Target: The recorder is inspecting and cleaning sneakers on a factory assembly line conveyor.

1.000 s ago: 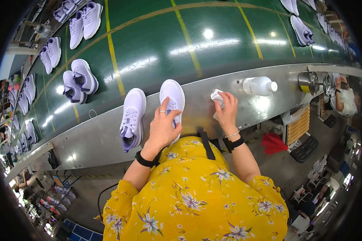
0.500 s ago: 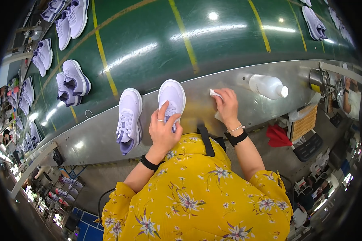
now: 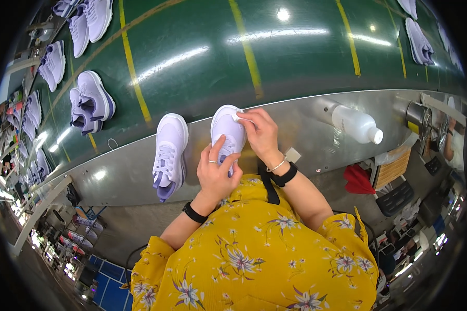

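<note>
A lavender sneaker (image 3: 223, 124) with a white sole lies on the metal ledge, toe pointing away from me. Across its laces and opening, my left hand (image 3: 216, 173) grips it with curved fingers. Pinched in my right hand (image 3: 263, 136) is a small white wad (image 3: 237, 117), cloth or tissue, which touches the right side of the sneaker's toe. The matching sneaker (image 3: 169, 142) lies just to the left, untouched, also toe away. My left hand hides much of the held shoe's heel end.
Beyond the ledge (image 3: 119, 181) runs a green belt (image 3: 192, 31) with yellow lines, carrying more lavender sneakers (image 3: 94, 96) at left and far right. A white plastic bottle (image 3: 355, 124) lies on its side to the right, near a metal canister (image 3: 418, 118). A small pale square (image 3: 292, 155) is beside my right wrist.
My right hand has moved left with the white wad, from bare ledge onto the sneaker's toe. My left hand stays on the shoe. The whole view has shifted slightly.
</note>
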A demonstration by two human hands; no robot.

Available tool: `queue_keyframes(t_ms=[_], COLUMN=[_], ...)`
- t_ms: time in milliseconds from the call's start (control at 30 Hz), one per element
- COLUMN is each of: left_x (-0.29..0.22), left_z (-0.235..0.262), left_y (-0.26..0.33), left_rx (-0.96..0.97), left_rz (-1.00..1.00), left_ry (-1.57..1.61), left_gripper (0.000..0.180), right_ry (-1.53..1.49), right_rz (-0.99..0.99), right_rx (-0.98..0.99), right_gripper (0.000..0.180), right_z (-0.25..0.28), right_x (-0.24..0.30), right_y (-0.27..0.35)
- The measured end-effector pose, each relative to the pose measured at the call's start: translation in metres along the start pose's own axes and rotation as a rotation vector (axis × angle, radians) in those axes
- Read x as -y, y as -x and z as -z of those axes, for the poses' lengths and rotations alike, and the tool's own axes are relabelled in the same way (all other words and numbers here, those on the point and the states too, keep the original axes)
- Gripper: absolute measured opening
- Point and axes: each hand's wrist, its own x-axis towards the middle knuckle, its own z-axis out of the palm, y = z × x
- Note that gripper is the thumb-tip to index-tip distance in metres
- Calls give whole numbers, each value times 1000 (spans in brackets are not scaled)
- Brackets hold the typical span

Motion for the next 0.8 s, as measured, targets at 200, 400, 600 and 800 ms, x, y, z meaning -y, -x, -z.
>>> queue_keyframes(t_ms=[200, 400, 600, 800], left_x=[-3, -2, -5, -2], left_z=[-4, -8, -9, -10], left_y=[0, -4, -3, -7], left_rx=[22, 3, 5, 9], left_rz=[-7, -5, -6, -7], left_ry=[-16, -14, -28, -17], left_gripper=[32, 32, 31, 30], right_ry=[106, 109, 110, 140], right_rz=[194, 113, 189, 103], right_rx=[-24, 2, -17, -19], right_gripper=[17, 16, 14, 14], right_z=[-18, 4, -13, 7], right_x=[5, -9, 4, -12], right_y=[-30, -5, -33, -11])
